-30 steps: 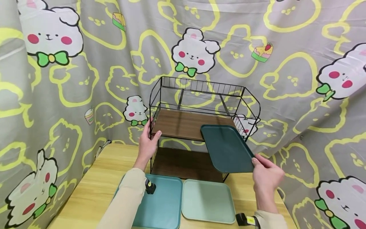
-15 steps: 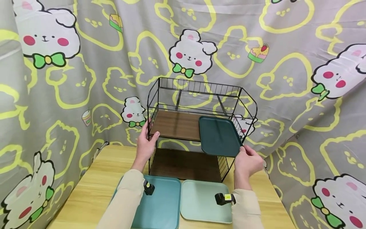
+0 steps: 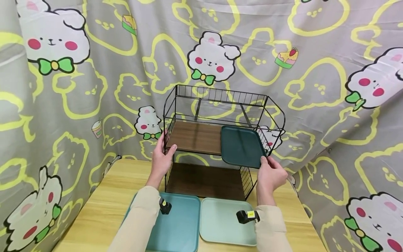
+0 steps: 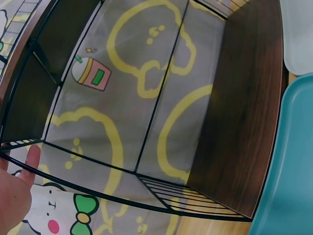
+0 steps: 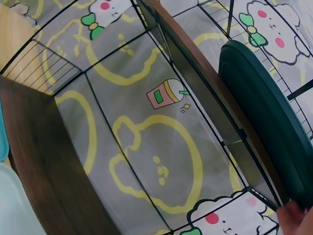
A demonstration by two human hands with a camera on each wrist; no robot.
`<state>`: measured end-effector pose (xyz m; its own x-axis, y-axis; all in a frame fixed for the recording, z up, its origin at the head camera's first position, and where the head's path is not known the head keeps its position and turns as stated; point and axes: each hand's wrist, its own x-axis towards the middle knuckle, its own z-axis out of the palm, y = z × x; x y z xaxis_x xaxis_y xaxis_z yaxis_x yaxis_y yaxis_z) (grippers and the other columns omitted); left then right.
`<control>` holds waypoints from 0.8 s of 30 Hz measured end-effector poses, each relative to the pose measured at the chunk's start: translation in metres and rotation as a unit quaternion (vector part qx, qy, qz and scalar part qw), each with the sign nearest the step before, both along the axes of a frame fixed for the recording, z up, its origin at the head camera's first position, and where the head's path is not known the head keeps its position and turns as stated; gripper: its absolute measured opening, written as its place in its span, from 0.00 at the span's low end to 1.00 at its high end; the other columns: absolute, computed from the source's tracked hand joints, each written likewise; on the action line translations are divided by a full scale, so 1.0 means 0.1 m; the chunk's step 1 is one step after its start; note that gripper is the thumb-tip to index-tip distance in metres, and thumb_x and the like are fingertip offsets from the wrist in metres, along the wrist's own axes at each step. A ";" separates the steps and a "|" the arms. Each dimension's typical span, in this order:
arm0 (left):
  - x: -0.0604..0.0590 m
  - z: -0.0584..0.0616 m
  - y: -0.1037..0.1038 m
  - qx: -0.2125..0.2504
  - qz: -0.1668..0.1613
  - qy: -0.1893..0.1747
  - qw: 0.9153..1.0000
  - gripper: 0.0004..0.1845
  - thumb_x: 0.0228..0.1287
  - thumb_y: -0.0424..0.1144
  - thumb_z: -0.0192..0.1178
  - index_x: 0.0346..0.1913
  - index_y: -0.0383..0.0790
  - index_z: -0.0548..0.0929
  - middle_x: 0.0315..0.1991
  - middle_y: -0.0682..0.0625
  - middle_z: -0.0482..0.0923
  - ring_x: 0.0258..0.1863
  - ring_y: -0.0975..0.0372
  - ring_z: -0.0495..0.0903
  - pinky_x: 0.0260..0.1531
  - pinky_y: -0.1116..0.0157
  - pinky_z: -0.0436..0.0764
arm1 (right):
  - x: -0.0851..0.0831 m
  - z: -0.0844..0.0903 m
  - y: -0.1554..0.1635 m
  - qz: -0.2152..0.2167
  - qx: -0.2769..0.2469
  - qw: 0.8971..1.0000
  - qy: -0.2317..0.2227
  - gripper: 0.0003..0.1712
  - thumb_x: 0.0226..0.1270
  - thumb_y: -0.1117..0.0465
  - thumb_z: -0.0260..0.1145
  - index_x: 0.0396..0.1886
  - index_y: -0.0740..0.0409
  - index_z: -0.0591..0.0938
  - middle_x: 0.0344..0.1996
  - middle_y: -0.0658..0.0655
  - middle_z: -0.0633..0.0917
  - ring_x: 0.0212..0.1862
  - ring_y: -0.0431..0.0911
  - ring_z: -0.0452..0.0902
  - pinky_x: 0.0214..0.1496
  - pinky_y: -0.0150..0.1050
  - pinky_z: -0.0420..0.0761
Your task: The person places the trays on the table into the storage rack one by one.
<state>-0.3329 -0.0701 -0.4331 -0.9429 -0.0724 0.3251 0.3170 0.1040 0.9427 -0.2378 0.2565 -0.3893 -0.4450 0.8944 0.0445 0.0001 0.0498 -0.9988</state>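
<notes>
A black wire rack (image 3: 167, 117) with two brown wood-look shelves stands on the table. My left hand (image 3: 161, 160) grips its left side at the upper shelf (image 3: 195, 137), thumb in front and fingers behind the frame. A dark green tray (image 3: 241, 145) lies over the right part of that shelf, its front edge sticking out past the shelf edge. My right hand (image 3: 271, 175) pinches the tray's front right corner. In the right wrist view, the tray (image 5: 264, 112) appears edge-on above the shelf board, and only some fingertips (image 5: 292, 215) show.
On the wooden table (image 3: 94, 213), a blue-teal tray (image 3: 181, 224) and a pale green tray (image 3: 226, 222) lie side by side in front of the rack. The lower shelf (image 3: 204, 180) is dark brown. A patterned grey curtain (image 3: 126, 87) hangs behind and on both sides.
My right hand has moved left and away from me, bringing the dark green tray farther back over the upper shelf. The left hand keeps its hold on the rack.
</notes>
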 end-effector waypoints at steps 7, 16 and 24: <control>0.03 0.01 -0.02 0.007 -0.002 0.004 1.000 0.37 0.81 0.43 0.60 0.85 0.63 0.58 0.85 0.53 0.59 0.85 0.58 0.58 0.81 0.48 0.64 | 0.19 -0.11 0.05 0.098 0.047 0.994 0.028 0.34 0.64 0.50 0.80 0.67 0.58 0.85 0.59 0.64 0.87 0.46 0.33 0.79 0.42 0.16 0.77; 0.04 0.03 -0.03 0.016 -0.011 0.009 1.000 0.37 0.80 0.44 0.60 0.84 0.66 0.58 0.84 0.56 0.60 0.84 0.60 0.60 0.77 0.46 0.70 | 0.26 -0.17 0.08 0.181 0.069 0.980 0.051 0.48 0.60 0.52 0.84 0.77 0.58 0.74 0.72 0.66 0.77 0.61 0.50 0.80 0.45 0.13 0.78; 0.02 0.01 0.00 -0.002 0.005 -0.002 1.000 0.37 0.81 0.44 0.60 0.85 0.63 0.58 0.85 0.53 0.58 0.85 0.56 0.57 0.83 0.48 0.61 | 0.09 -0.18 0.04 0.113 0.110 0.987 0.026 0.46 0.58 0.47 0.84 0.73 0.59 0.79 0.61 0.62 0.80 0.59 0.47 0.82 0.63 0.30 0.83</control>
